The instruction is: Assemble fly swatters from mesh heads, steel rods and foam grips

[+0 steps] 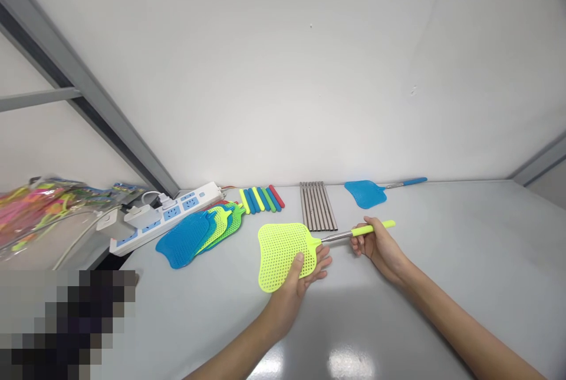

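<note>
A yellow fly swatter (pixel 283 250) with a metal rod and a yellow grip is held level above the table by both hands. My left hand (pixel 295 282) pinches its perforated head, thumb on top and fingers beneath. Around the yellow grip at the other end, my right hand (pixel 375 244) is closed. Just behind the swatter lies a row of metal rods (pixel 317 206). Several coloured handle grips (pixel 262 199) sit side by side to their left. Farther left, loose swatter heads (pixel 183 241) in blue, yellow and green overlap in a pile.
A blue fly swatter (pixel 366 193) lies by the wall at the back right. On the left, a white power strip (pixel 177 215) with plugs and cables runs along the table edge. Beyond it are bagged colourful items (pixel 44 209). The grey table (pixel 464 262) meets a pale wall.
</note>
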Demonstrator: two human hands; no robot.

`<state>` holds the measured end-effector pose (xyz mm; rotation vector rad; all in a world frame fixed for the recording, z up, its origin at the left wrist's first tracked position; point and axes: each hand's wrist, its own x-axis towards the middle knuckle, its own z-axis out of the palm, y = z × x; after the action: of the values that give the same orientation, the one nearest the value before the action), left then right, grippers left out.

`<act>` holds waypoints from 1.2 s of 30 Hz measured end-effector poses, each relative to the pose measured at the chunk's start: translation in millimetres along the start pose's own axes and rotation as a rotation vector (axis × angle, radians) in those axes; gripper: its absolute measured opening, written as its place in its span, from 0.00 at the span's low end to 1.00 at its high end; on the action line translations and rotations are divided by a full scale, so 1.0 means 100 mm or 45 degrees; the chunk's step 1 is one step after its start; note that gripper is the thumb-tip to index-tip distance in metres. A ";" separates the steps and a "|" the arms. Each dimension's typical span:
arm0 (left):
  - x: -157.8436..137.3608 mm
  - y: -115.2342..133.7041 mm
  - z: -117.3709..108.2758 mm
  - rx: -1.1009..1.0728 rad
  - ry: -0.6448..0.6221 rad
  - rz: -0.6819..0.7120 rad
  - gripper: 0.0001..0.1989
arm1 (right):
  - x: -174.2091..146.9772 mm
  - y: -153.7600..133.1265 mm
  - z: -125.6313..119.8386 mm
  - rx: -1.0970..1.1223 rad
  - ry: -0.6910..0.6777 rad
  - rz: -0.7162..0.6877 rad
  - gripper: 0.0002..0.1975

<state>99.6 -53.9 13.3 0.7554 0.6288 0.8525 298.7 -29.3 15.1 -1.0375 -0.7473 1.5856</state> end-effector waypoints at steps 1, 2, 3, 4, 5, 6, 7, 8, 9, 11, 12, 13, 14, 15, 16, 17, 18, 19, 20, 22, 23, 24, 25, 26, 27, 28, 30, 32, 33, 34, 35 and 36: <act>0.00 0.00 0.00 0.001 0.000 0.003 0.20 | 0.00 0.00 0.01 -0.002 0.004 -0.002 0.21; 0.00 0.00 0.00 0.001 -0.001 0.002 0.20 | 0.00 0.00 0.01 -0.005 0.010 -0.005 0.21; 0.01 0.00 0.00 0.002 -0.002 0.000 0.20 | 0.00 0.00 0.02 -0.009 0.017 -0.008 0.21; 0.01 -0.01 0.00 0.002 0.000 -0.001 0.20 | 0.00 0.00 0.03 -0.016 0.027 -0.013 0.20; 0.01 -0.01 0.00 0.002 0.005 0.000 0.20 | 0.00 0.01 0.03 -0.025 0.038 -0.018 0.20; 0.01 -0.01 0.00 0.003 0.010 0.000 0.20 | -0.01 0.01 0.04 -0.035 0.049 -0.024 0.20; 0.01 -0.01 0.00 0.002 0.016 -0.001 0.20 | -0.01 0.02 0.04 -0.043 0.061 -0.030 0.19; 0.01 -0.01 0.00 -0.001 0.022 -0.002 0.20 | -0.01 0.03 0.04 -0.049 0.073 -0.036 0.19; 0.01 -0.01 0.00 -0.004 0.026 -0.003 0.20 | 0.00 0.04 0.04 -0.053 0.085 -0.041 0.19; 0.02 -0.01 0.00 -0.006 0.031 -0.011 0.20 | 0.00 0.05 0.04 -0.053 0.102 -0.048 0.19; 0.02 -0.01 0.00 -0.005 0.036 -0.011 0.20 | 0.00 0.05 0.03 -0.048 0.111 -0.054 0.19; 0.01 -0.01 0.01 -0.001 0.043 -0.009 0.20 | 0.00 0.05 0.03 -0.043 0.114 -0.059 0.19; 0.01 0.00 0.01 0.005 0.050 -0.008 0.20 | 0.00 0.05 0.03 -0.039 0.114 -0.061 0.19; 0.01 0.00 0.02 0.012 0.059 -0.008 0.20 | 0.00 0.05 0.03 -0.034 0.115 -0.062 0.19; 0.01 0.00 0.02 0.019 0.068 -0.004 0.19 | 0.01 0.05 0.02 -0.028 0.115 -0.061 0.19; 0.01 0.00 0.03 0.024 0.075 0.001 0.19 | 0.01 0.05 0.02 -0.024 0.116 -0.060 0.19; 0.00 0.01 0.03 0.028 0.079 0.007 0.19 | 0.01 0.05 0.02 -0.021 0.114 -0.059 0.19; 0.00 0.01 0.04 0.029 0.084 0.011 0.19 | 0.01 0.05 0.02 -0.019 0.112 -0.061 0.19; 0.01 0.01 0.04 0.029 0.087 0.016 0.19 | 0.02 0.05 0.02 -0.016 0.109 -0.065 0.18; 0.01 0.01 0.04 0.026 0.094 0.018 0.19 | 0.01 0.05 0.01 -0.016 0.100 -0.070 0.18; 0.01 0.01 0.04 0.025 0.099 0.015 0.19 | 0.01 0.06 0.01 -0.016 0.100 -0.072 0.18; 0.01 0.01 0.04 0.023 0.105 0.013 0.19 | 0.01 0.06 0.01 -0.017 0.102 -0.071 0.17; 0.02 0.02 0.04 0.020 0.112 0.015 0.18 | 0.01 0.05 0.01 -0.018 0.106 -0.070 0.17; 0.01 0.02 0.05 0.016 0.119 0.018 0.18 | 0.01 0.05 0.01 -0.018 0.107 -0.068 0.17; 0.01 0.03 0.05 0.010 0.128 0.022 0.18 | 0.00 0.05 0.01 -0.018 0.104 -0.065 0.18; 0.01 0.03 0.05 0.003 0.135 0.027 0.18 | 0.00 0.05 0.01 -0.018 0.097 -0.061 0.18; 0.00 0.03 0.06 -0.009 0.149 0.044 0.18 | 0.00 0.04 0.01 -0.008 0.085 -0.060 0.18; -0.01 0.02 0.06 -0.020 0.176 0.085 0.19 | 0.00 0.04 0.02 0.003 0.082 -0.065 0.17; 0.00 0.02 0.06 -0.027 0.206 0.125 0.19 | 0.00 0.04 0.02 0.005 0.082 -0.066 0.17; 0.00 0.02 0.05 -0.038 0.250 0.175 0.19 | -0.01 0.03 0.02 0.003 0.081 -0.066 0.17; 0.01 0.03 0.04 -0.055 0.311 0.232 0.19 | -0.01 0.03 0.02 -0.002 0.078 -0.064 0.16; 0.02 0.05 0.02 -0.073 0.382 0.291 0.19 | -0.01 0.02 0.02 -0.006 0.074 -0.062 0.16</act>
<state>99.8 -50.6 18.1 0.6600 0.7893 1.2036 296.3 -30.4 14.3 -1.0561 -0.7319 1.5066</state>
